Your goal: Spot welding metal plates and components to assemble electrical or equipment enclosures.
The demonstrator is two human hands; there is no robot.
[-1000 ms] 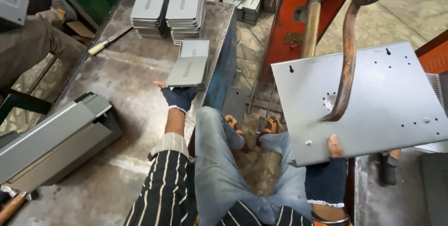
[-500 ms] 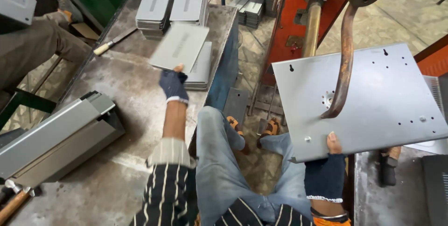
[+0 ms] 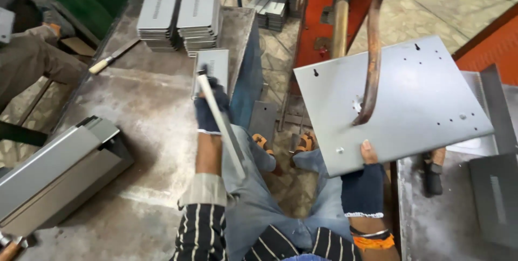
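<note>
My left hand (image 3: 209, 111), in a dark fingerless glove, grips a small grey metal plate (image 3: 222, 125) seen edge-on, lifted off the steel workbench (image 3: 145, 110). Behind it a short pile of the same slotted plates (image 3: 211, 66) lies near the bench's right edge. My right hand (image 3: 365, 179), also gloved, holds the lower edge of a large grey metal sheet (image 3: 399, 104) with small holes. The sheet is held under the curved copper arm (image 3: 373, 61) of a red welding machine (image 3: 318, 18).
Two taller stacks of slotted plates (image 3: 179, 17) stand at the bench's far end, beside a wooden-handled tool (image 3: 110, 57). A long grey metal box (image 3: 54, 169) lies at the left. Another person's legs (image 3: 24, 69) are at far left. More grey parts (image 3: 493, 191) lie at right.
My left hand picked a small plate off the low pile and drew it back toward me, turning it on edge. My right hand and the large sheet stayed in place.
</note>
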